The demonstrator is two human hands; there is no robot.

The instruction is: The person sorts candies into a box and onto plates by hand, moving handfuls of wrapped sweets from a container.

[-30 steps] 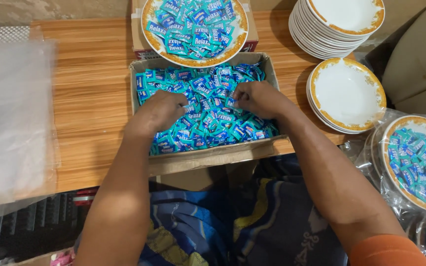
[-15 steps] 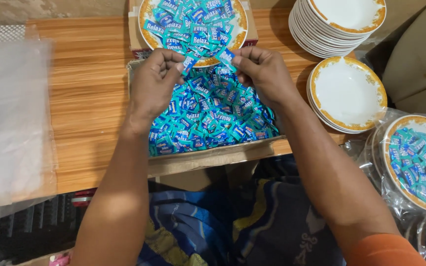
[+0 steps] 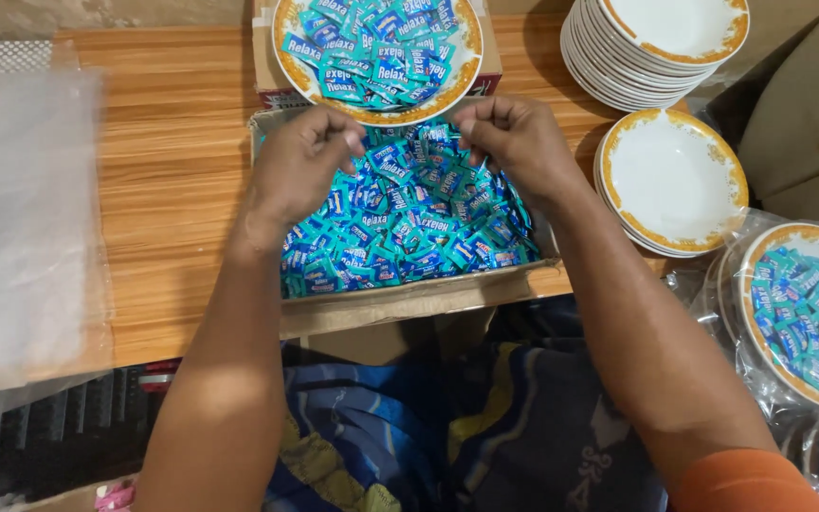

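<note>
A cardboard box full of small teal-wrapped candies sits at the near edge of the wooden table. Just behind it, a gold-rimmed white plate heaped with the same candies rests on another box. My left hand hovers over the box's back left part, fingers curled in just below the plate's front rim. My right hand is over the back right part, fingers also curled at the rim. No candy shows between the fingers of either hand.
A stack of empty gold-rimmed plates stands at the back right, with a shorter stack in front of it. Plastic-wrapped plates of candies lie at the far right. Clear plastic sheets cover the table's left side.
Both hands rose from deep in the box, lifted candies toward the plate, and now sit at its front rim with no candies showing in the fingers.
</note>
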